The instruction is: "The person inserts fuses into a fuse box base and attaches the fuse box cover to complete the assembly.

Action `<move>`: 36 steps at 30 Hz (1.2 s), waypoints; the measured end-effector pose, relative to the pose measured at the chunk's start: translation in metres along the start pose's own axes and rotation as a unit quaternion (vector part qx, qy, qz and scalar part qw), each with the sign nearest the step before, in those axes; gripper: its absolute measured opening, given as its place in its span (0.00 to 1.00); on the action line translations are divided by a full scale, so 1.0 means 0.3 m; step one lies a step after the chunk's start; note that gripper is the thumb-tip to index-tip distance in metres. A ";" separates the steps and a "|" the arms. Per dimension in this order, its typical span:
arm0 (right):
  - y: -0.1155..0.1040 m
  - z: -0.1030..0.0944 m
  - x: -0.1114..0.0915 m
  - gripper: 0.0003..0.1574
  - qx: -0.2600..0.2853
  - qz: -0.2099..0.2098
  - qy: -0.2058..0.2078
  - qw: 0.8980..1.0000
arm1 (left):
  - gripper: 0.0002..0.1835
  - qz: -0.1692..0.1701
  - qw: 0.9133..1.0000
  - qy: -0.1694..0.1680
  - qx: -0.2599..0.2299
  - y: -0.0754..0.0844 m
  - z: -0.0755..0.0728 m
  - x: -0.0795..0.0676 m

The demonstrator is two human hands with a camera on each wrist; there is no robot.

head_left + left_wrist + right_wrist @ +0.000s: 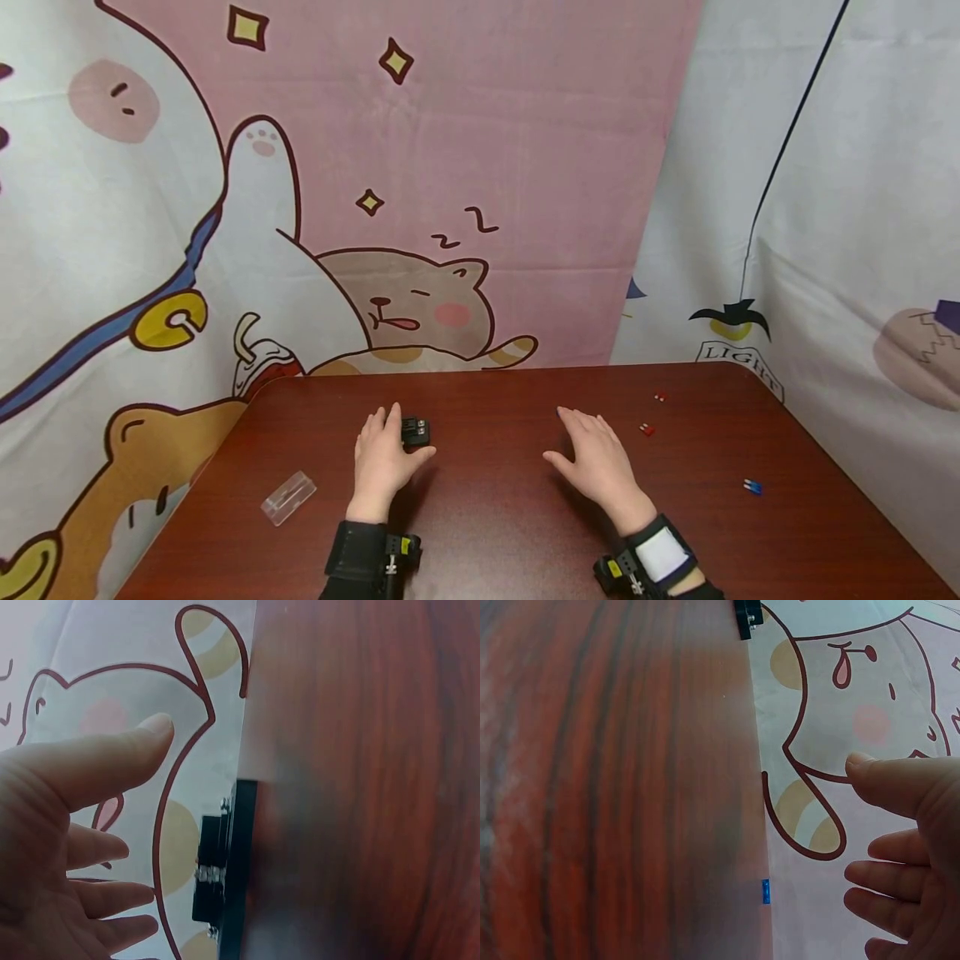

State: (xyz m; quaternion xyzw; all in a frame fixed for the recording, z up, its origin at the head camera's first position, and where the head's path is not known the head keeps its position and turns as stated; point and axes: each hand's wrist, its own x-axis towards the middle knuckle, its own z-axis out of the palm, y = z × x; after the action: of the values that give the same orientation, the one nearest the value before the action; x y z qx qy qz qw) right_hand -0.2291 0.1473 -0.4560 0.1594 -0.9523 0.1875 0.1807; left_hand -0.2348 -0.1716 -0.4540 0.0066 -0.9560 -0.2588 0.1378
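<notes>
My left hand (386, 458) is held over the left part of the table, fingers straight and thumb spread, with nothing in it. Just beyond it, partly hidden by the fingers, is a small black block with metal screws (416, 432); in the left wrist view this block (214, 874) shows from the side on a flat black base. Opposite, my right hand (600, 458) hovers empty, its fingers extended. A small blue piece (766, 891) lies on the table in the right wrist view; in the head view only a blue bit shows by the right fingertips.
A clear plastic cover (288, 498) lies at the left of the brown table (495, 533). Toward the right are two small red fork terminals, one nearer (647, 429) and one farther (659, 397), plus blue ones (753, 487). A printed cloth (525, 167) hangs behind.
</notes>
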 end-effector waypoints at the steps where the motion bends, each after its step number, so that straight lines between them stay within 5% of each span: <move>1: -0.001 0.000 -0.001 0.45 0.001 0.001 -0.003 1.000 | 0.51 -0.002 1.000 -0.001 -0.004 -0.006 -0.001 0.001; 20: -0.037 0.027 0.010 0.42 0.036 -0.002 -0.057 0.998 | 0.49 -0.027 0.999 -0.028 -0.025 -0.069 -0.016 0.018; 36: -0.084 0.053 0.052 0.39 0.066 -0.040 -0.097 0.992 | 0.46 0.007 0.999 -0.048 0.007 -0.108 -0.049 0.065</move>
State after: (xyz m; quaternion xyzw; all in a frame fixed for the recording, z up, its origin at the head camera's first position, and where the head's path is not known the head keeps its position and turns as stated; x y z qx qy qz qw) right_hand -0.2381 0.1148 -0.4559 0.2265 -0.9438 0.2257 0.0840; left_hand -0.2516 -0.2086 -0.4527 -0.0113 -0.9633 -0.2515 0.0936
